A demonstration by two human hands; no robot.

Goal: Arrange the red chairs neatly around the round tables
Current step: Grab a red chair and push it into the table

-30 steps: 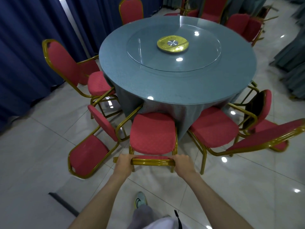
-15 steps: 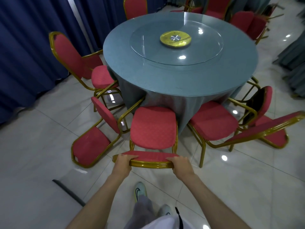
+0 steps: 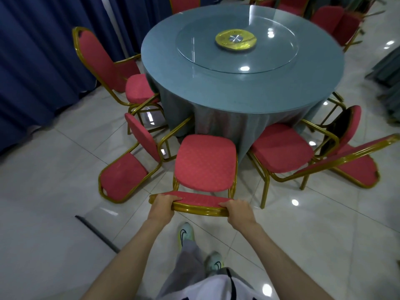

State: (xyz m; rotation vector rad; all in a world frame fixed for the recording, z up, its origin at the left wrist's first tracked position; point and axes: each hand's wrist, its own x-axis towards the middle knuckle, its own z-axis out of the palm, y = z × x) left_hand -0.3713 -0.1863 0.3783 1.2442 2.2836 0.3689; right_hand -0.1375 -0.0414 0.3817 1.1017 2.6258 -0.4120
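Two bare hands are clamped on the top rail of the nearest red chair (image 3: 205, 162) in the head view: the left hand (image 3: 163, 205) is wrapped over the rail's left end, the right hand (image 3: 238, 210) over its right end. This chair stands near the middle, its quilted red seat facing the round table (image 3: 242, 59), the front edge of the seat just beside the hanging grey-blue tablecloth (image 3: 216, 124). Its frame is gold-painted metal tubing.

On the tabletop a round glass turntable (image 3: 238, 44) is carried, with a gold disc (image 3: 236, 39) at its centre.

To the left, a tipped-over chair (image 3: 129, 165) lies on the glossy tiled floor (image 3: 54, 191), its legs close to the held chair. Farther left, an upright chair (image 3: 121, 72) is tucked against the table in front of dark blue curtains (image 3: 43, 50). To the right, another upright chair (image 3: 281, 148) stands beside the held one, and a further chair (image 3: 355, 163) lies tangled behind it. More red chairs are seen at the far side. Pale sneakers (image 3: 185, 234) and grey trousers are visible below the arms.
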